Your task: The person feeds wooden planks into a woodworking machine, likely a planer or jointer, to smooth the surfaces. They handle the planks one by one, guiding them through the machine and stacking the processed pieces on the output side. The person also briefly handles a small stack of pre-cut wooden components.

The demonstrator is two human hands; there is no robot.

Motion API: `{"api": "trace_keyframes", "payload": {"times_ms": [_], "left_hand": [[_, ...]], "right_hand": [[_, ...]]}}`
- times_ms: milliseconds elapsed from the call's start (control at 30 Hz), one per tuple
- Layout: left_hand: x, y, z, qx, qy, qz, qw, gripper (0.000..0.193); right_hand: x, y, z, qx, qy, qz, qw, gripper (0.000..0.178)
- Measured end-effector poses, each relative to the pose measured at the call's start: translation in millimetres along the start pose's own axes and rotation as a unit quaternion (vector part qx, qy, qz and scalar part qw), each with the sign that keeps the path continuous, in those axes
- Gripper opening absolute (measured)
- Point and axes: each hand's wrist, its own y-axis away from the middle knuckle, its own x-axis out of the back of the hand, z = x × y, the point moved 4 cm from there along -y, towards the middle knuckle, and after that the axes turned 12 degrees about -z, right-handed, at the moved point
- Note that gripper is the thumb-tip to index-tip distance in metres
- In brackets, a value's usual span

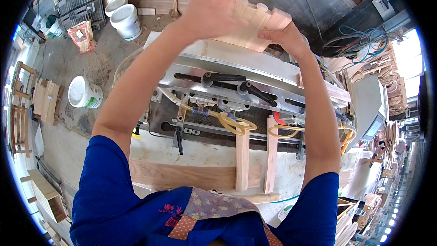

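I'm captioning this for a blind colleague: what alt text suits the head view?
The wearer's right hand holds light wooden pieces at the far side of a metal machine, with the left hand blurred close by, its contact unclear. Black handles stick out of the machine, and white buckets stand at the left.

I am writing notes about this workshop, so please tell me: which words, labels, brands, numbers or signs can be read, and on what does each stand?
Blue shirt: red print on the chest, characters and letters; I do not copy the wording.
White bucket at left: green-marked label, too small to read.
Brown-and-red bag: marks too small to read.
Machine's screen: nothing legible.
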Motion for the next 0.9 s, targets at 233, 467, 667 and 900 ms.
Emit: {"api": "trace_keyframes", "payload": {"times_ms": [233, 467, 667, 900], "left_hand": [[-19, 1, 16, 0.070, -0.102, -0.164, 0.979, 0.065], [-10, 9, 23, 0.036, -0.184, -0.113, 0.976, 0.069], [61, 92, -8, 0.167, -0.014, 0.048, 0.985, 0.067], [94, 408, -42, 0.634, 0.094, 0.016, 0.767, 0.031]], "right_hand": [[1, -3, -1, -0.004, 0.057, -0.007, 0.998, 0.040], [3, -6, 5, 0.005, 0.012, -0.017, 1.000, 0.043], [4, -3, 1, 0.003, 0.015, -0.002, 1.000, 0.046], [1, -4, 2, -0.039, 0.082, 0.014, 0.996, 0.044]]}}
